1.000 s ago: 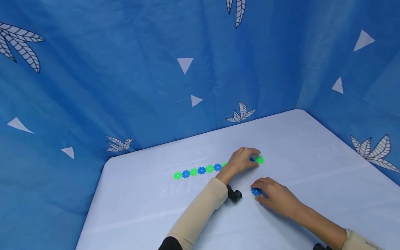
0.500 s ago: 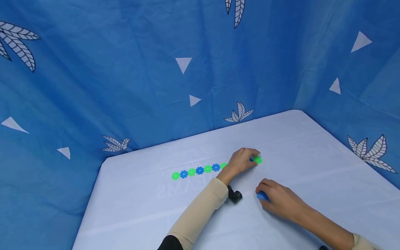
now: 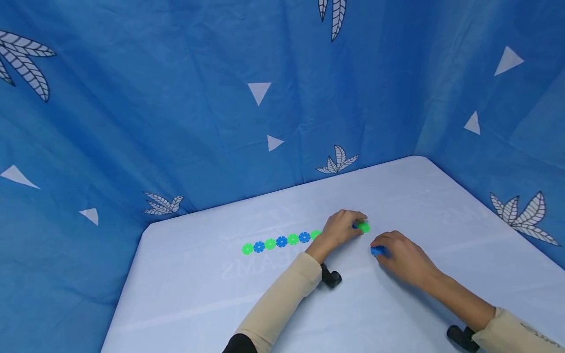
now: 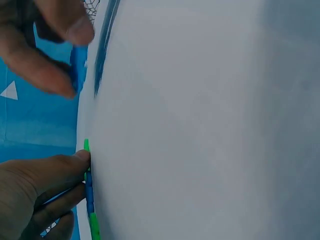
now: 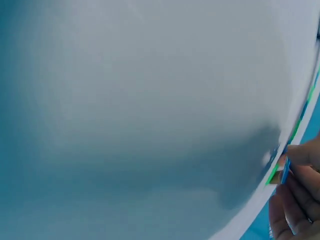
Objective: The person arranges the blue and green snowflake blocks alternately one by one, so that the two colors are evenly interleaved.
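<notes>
A row of green and blue notched plastic interlocking discs (image 3: 281, 241) lies on the white table, the colours alternating. My left hand (image 3: 339, 229) covers part of the row and grips its right end between thumb and fingers. The end green disc (image 3: 364, 227) shows past those fingertips, with a bit of blue behind it. In my right hand (image 3: 405, 258), thumb and fingers pinch a separate blue disc (image 3: 378, 250), tilted on edge, close to the right of the row's end. The left wrist view shows this blue disc (image 4: 78, 67) apart from the green one (image 4: 86, 146).
The white tabletop (image 3: 185, 289) extends around both hands. Blue curtains (image 3: 212, 98) with leaf and triangle prints stand along its back and sides. Black wrist camera mounts (image 3: 331, 277) hang under the forearms.
My right hand has picked the blue disc off the table, tilted it and brought it right, then forward towards the row's green end. My left hand has stayed at the row.
</notes>
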